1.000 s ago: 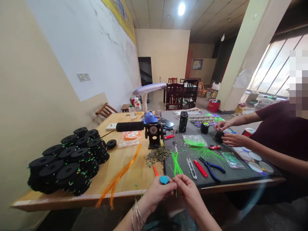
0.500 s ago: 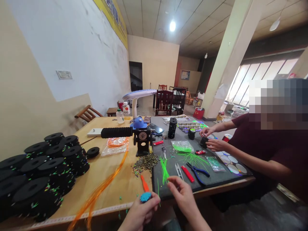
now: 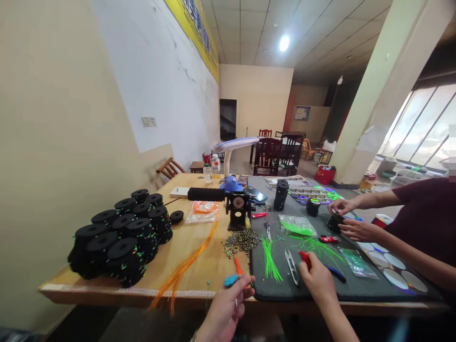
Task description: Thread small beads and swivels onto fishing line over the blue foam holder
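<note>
Near the table's front edge, my left hand (image 3: 233,299) is closed around a small blue piece with a scalloped rim (image 3: 231,280). My right hand (image 3: 318,278), over the dark mat (image 3: 285,292), grips a slim red stick-like tool (image 3: 305,258), whose lower part the fingers hide. Left of that hand lies a pair of thread snips (image 3: 292,268). Blue-handled pliers (image 3: 337,274) are partly covered by it. A bundle of bright green strands (image 3: 271,261) rests between my hands. Just beyond the blue piece is an orange tapered tool (image 3: 238,266).
Black foam spools (image 3: 123,249) stand stacked at left. Orange strands (image 3: 188,261) hang over the front edge. A black clamp stand (image 3: 237,216), a pile of small metal parts (image 3: 244,241) and a lamp (image 3: 230,161) occupy the middle. A co-worker's hands (image 3: 344,221) work at right.
My right hand has moved onto the red tool on the mat and closed on it. My left hand still holds the blue piece. The view has swung left.
</note>
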The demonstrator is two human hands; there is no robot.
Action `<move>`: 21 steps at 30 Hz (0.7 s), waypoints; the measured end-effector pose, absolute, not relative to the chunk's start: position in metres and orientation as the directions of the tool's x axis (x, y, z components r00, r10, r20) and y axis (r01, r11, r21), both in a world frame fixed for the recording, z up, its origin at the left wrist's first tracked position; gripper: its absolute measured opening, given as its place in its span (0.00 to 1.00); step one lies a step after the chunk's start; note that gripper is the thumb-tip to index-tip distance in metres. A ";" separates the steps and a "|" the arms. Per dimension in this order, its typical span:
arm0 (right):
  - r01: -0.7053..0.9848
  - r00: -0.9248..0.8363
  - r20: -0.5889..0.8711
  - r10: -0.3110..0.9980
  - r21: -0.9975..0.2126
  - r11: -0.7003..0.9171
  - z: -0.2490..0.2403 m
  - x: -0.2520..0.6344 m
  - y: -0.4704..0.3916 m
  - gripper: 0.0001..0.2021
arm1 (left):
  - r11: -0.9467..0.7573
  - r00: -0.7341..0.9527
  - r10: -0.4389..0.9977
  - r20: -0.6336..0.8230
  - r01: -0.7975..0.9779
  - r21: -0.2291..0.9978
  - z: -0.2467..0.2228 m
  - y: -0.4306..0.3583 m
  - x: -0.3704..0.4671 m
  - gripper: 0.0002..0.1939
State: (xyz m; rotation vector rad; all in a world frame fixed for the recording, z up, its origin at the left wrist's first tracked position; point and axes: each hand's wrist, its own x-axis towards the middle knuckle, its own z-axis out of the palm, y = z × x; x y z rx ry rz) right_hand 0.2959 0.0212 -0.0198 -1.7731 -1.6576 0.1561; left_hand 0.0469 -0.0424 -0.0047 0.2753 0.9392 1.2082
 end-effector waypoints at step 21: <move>0.133 -0.065 0.137 0.988 -0.980 0.145 -0.032 0.161 -0.027 0.25 | 0.299 0.014 0.918 -0.397 -0.682 0.668 -0.003 -0.041 0.044 0.15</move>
